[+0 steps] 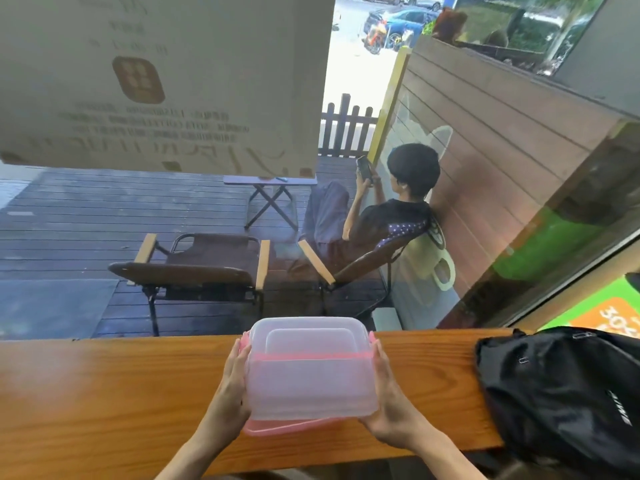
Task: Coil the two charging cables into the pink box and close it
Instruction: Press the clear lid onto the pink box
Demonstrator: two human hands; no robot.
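A translucent pink box (310,382) with a clear lid and a pink rim is held between my two hands above the wooden counter (104,393). My left hand (230,382) grips its left side, fingers reaching up to the pink latch. My right hand (388,407) holds the right side and the near bottom corner, fingers along the wall. The lid lies on top of the box. I see no charging cables in view, and the box looks empty through its walls.
A black backpack (561,396) lies on the counter's right end. Behind the counter is a window; outside sit a folding chair (201,261) and a person looking at a phone. A cardboard sign (156,81) hangs at upper left.
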